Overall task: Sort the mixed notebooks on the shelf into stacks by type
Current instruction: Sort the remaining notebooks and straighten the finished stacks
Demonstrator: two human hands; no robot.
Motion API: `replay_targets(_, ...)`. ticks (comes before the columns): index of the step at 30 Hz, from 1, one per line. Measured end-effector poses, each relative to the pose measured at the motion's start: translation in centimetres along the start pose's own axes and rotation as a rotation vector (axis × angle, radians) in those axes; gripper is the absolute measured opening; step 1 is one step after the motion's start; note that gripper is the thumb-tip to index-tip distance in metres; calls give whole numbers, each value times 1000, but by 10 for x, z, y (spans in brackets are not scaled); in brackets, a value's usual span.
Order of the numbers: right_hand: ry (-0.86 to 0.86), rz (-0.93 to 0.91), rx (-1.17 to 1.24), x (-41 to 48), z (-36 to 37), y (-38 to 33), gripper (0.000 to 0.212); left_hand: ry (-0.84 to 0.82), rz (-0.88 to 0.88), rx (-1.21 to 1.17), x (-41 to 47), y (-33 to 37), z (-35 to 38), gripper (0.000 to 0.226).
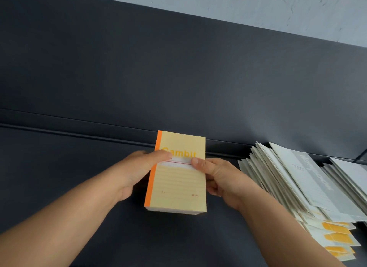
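**Shelf with two notebook groups; both hands on the yellow stack**

The dark shelf (79, 167) runs across the view, with a dark back panel (139, 68) rising behind it and a pale wall (258, 6) above that. At the right of the shelf lies a loose, fanned pile of grey notebooks (297, 179). Notebooks with yellow patches (335, 239) show beneath its near end. More grey covers (351, 173) lie at the far right edge.

Left of that pile and apart from it, at the middle of the shelf, is the stack of yellow notebooks (178, 183). It has an orange spine on its left side and its top cover faces up. Whether it rests on the shelf or is raised off it cannot be told.

The left hand (137, 167) grips the spine side with its thumb laid across the cover. The right hand (216, 175) grips the opposite edge, thumb on top, fingers curled below. Both forearms reach in from the bottom corners.
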State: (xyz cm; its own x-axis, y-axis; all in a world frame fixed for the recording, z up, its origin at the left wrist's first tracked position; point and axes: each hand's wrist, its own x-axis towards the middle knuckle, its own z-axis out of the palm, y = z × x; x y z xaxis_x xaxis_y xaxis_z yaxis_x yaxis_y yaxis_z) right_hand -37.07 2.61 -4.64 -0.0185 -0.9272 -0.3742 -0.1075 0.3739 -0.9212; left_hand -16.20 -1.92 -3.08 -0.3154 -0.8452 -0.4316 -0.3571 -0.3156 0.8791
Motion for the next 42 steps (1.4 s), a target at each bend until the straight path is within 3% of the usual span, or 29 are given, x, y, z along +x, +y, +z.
replay_targets(3, 49, 85, 48, 11, 7, 1, 67, 54, -37, -36, 12, -4, 3, 45)
replay_targets(9, 171, 76, -9, 28, 7, 2, 103, 79, -22, -9, 28, -3, 6, 54)
replay_targets(13, 152, 94, -35, 25, 8, 0, 86, 77, -22, 65, 25, 0, 4, 54)
replay_targets(16, 139, 86, -8, 23, 11, 0, 54, 58, -23, 64, 17, 6, 4, 53)
replay_targets(18, 97, 41, 41, 16, 16, 0, 51, 25, -9, 40, 11, 9, 5, 55)
replay_targets(21, 58, -3, 155, -1, 22, 8, 96, -36, 36, -39, 0, 2, 5, 74)
replay_targets(23, 22, -68, 169, -12, 25, 14, 111, -84, 98, -41, -6, -7, 3, 97)
replay_targets(25, -14, -155, 141, -27, 29, 18, 100, -114, 180, 5, -12, -14, 3, 109)
replay_targets(27, -46, -252, 42, -36, 32, 17, 59, -130, 228, 87, -19, -17, 3, 119)
replay_targets(28, -66, -291, -24, -39, 33, 16, 50, -132, 248, 140, -21, -19, 2, 115)
replay_targets(31, -32, -384, -165, -37, 32, 16, 56, -137, 320, 281, -24, -17, -2, 85)
replay_targets(36, 39, -396, -224, -31, 39, 16, 64, -122, 351, 327, -22, -13, 2, 80)
replay_targets(42, 77, -369, -231, -31, 43, 15, 62, -116, 256, 348, -21, -8, 4, 68)
